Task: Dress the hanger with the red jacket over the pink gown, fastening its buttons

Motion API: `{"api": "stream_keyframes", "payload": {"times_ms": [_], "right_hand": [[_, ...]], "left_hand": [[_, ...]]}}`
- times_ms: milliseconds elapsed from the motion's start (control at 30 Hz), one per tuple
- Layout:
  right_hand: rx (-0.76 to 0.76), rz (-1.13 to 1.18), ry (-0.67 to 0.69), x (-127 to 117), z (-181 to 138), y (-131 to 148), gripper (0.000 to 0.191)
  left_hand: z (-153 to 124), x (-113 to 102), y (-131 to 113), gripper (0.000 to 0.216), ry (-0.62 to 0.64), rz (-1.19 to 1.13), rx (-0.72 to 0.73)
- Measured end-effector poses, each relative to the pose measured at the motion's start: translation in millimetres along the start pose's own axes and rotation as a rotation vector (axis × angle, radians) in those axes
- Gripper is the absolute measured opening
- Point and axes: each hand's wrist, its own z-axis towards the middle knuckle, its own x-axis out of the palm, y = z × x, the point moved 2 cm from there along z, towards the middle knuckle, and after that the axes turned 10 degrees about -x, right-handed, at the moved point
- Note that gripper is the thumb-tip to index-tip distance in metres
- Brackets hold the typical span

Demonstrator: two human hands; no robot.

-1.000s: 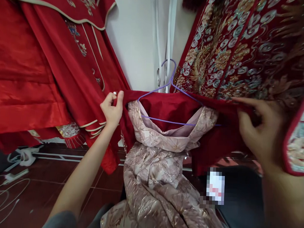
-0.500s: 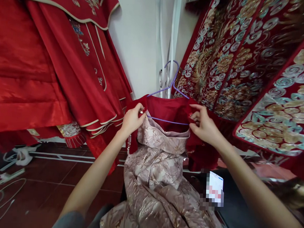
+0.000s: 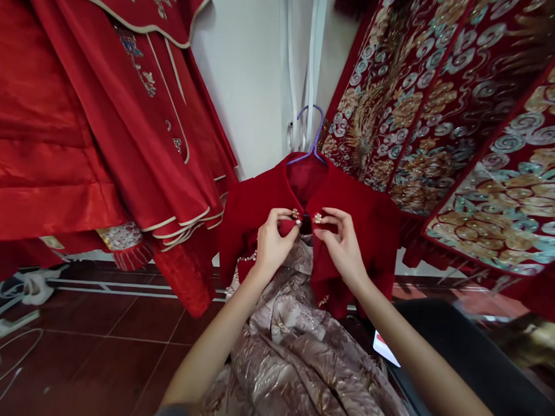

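Observation:
A dark red jacket (image 3: 368,217) hangs on a purple hanger (image 3: 314,145) in front of me, its two front edges drawn close together below the neck. My left hand (image 3: 276,241) pinches the left front edge beside a small gold and pearl ornament. On the other side my right hand (image 3: 342,243) grips the right front edge near a matching flower-shaped ornament. Between the edges a narrow gap shows. Under the jacket hangs a pinkish-beige brocade dress (image 3: 291,336) with a metallic sheen, its skirt spreading toward me.
Red garments with pale trim (image 3: 126,105) hang at left. Embroidered, beaded dark red garments (image 3: 444,141) hang at right. White rack poles (image 3: 305,69) rise behind the hanger. A phone (image 3: 385,348) lies by a black surface (image 3: 455,341). White cables (image 3: 12,368) lie on the tiled floor at left.
Both hands have moved inward, bringing the jacket's fronts together over the dress top. The hanger's lower bar and the dress's upper edge are now covered. My right forearm partly hides the phone.

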Motion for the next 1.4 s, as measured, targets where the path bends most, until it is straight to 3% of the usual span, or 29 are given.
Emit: {"api": "stream_keyframes", "payload": {"times_ms": [100, 200, 333, 533, 733, 833, 1400], "right_hand": [[0.017, -0.051, -0.005, -8.5, 4.5, 3.9, 0.025], [0.024, -0.038, 0.112, -11.6, 11.1, 9.5, 0.026], [0.048, 0.006, 0.244, -10.5, 12.8, 10.9, 0.025], [-0.046, -0.094, 0.217, -4.1, 10.6, 9.8, 0.025], [-0.210, -0.261, 0.164, -2.7, 11.8, 18.6, 0.016], [-0.249, -0.305, 0.167, -3.0, 13.1, 20.8, 0.016], [-0.106, -0.097, 0.274, -8.3, 31.7, 6.5, 0.026]], "left_hand": [[-8.4, 7.4, 6.8, 0.030, -0.078, -0.109, -0.071], [-11.1, 11.0, 7.0, 0.031, -0.104, -0.157, -0.068], [-8.5, 8.9, 1.6, 0.018, -0.095, -0.056, -0.002], [-4.6, 1.7, -6.3, 0.015, -0.019, 0.006, 0.069], [2.2, -9.5, -17.0, 0.016, 0.115, 0.063, 0.176], [8.3, -11.7, -19.1, 0.014, 0.227, 0.060, 0.158], [28.1, -15.7, -22.8, 0.005, 0.357, 0.187, 0.310]]}}
